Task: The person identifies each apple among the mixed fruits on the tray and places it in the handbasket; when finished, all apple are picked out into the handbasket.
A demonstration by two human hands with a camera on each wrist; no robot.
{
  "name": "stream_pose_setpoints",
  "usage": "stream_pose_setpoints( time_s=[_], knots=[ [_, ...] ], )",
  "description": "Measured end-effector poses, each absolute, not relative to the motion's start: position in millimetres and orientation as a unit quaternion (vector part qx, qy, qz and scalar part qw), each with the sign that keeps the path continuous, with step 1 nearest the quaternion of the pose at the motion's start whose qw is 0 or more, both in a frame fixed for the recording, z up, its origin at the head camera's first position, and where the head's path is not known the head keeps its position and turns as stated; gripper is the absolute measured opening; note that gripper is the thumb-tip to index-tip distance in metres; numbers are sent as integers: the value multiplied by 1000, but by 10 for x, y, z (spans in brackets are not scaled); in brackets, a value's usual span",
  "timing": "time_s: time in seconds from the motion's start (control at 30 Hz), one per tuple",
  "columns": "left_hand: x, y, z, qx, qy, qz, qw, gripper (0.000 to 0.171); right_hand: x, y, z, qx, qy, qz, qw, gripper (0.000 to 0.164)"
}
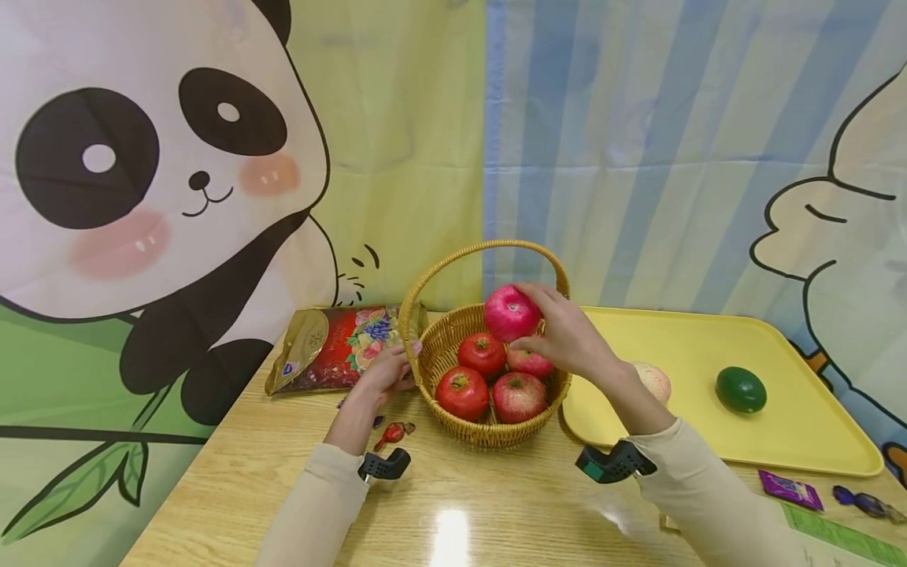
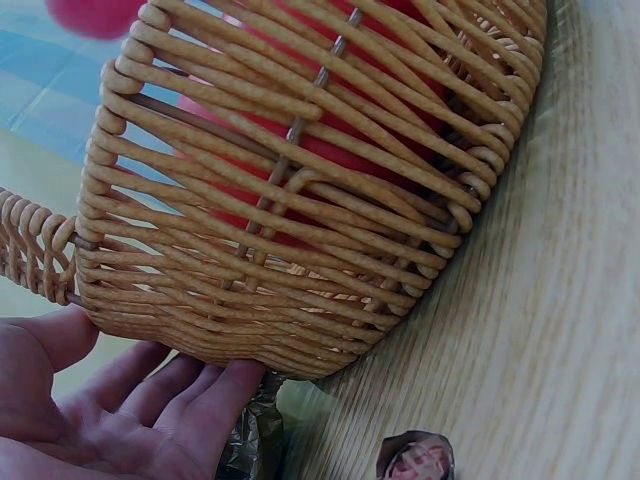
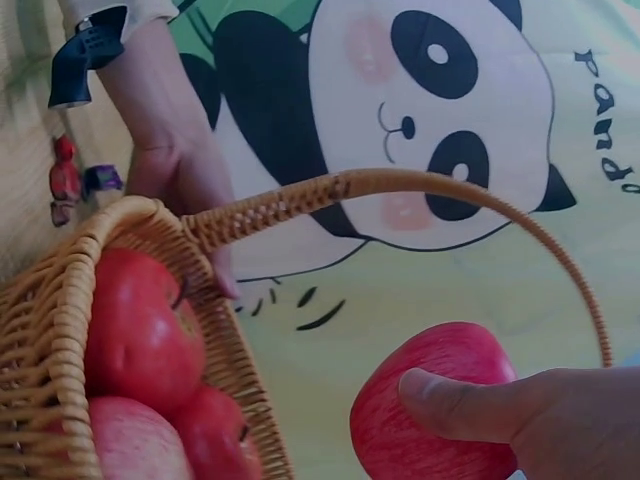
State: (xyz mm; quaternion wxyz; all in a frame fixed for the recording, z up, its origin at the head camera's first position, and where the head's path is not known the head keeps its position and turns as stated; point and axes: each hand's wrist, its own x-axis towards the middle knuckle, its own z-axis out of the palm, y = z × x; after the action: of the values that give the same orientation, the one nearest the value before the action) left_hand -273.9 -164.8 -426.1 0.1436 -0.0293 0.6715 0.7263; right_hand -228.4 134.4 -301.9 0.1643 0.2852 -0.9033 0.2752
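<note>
A wicker basket (image 1: 496, 435) with a tall arched handle stands on the table, holding several red apples (image 1: 462, 394). Above its right side, my right hand (image 1: 570, 331) holds a pinkish-red apple (image 1: 512, 313), clear of the rim. The right wrist view shows the thumb lying across this apple (image 3: 400, 425). My left hand (image 1: 386, 374) touches the outside of the basket at the left, by the foot of the handle. In the left wrist view, the fingers of the left hand (image 2: 140, 410) rest fairly straight against the woven wall (image 2: 250, 290), the thumb near the rim.
A red and gold candy bag (image 1: 347, 346) lies behind the left hand. Wrapped candies (image 1: 394, 433) are scattered before it. On the right, a yellow tray (image 1: 680, 441) bears a pale round fruit (image 1: 653, 382) and a dark green oval fruit (image 1: 741, 390). A purple wrapped candy (image 1: 790, 490) lies in front.
</note>
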Motion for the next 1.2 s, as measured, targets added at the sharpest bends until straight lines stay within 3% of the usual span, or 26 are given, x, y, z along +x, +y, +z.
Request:
stream_pose_setpoints(
  time_s=[0.6,1.2],
  knots=[
    [-2745,-1642,-4249,-34,675,722,147,47,-2752,699,-3397,237,-915,311,101,83],
    [-2717,-1658,-4240,-23,680,719,143,46,-2975,499,-3580,206,-930,299,56,84]
  ],
)
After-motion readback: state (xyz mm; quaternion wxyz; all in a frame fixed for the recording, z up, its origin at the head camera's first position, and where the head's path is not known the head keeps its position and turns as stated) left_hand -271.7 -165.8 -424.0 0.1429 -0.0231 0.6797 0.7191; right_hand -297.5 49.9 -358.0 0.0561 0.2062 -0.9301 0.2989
